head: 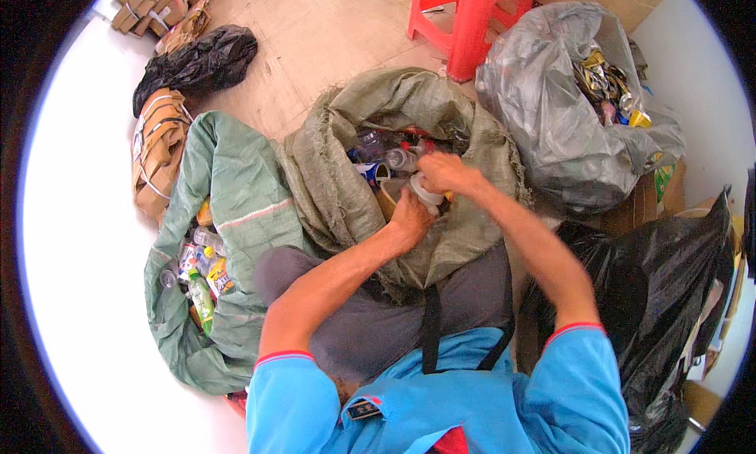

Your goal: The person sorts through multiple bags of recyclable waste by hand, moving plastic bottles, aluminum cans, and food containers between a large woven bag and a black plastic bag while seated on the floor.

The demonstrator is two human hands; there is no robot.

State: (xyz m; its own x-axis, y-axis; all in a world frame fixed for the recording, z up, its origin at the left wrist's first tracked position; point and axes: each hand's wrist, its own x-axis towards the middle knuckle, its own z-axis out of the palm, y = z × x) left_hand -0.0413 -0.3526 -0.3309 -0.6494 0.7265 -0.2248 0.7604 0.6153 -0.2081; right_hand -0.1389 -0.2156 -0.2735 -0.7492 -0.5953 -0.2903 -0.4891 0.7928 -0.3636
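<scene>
An olive woven sack (313,164) stands with its mouth rolled back in front of my crossed legs. Inside it lie clear plastic bottles (400,158), a blue drink can (373,171) and other containers. My left hand (411,216) reaches into the mouth and grips a whitish translucent plastic container (424,193), whose exact kind I cannot tell. Over the same container is my right hand (443,171), its fingers bent down on the upper edge. A yellow-orange item shows just under the right hand, mostly hidden.
At left, a green woven sack (251,188) holds bottles and packs; beyond it are tied cardboard bundles (159,153) and a black bag (201,64). A grey plastic bag (531,99) with crushed cans, a red stool (466,34) and a black bag (626,288) stand at right.
</scene>
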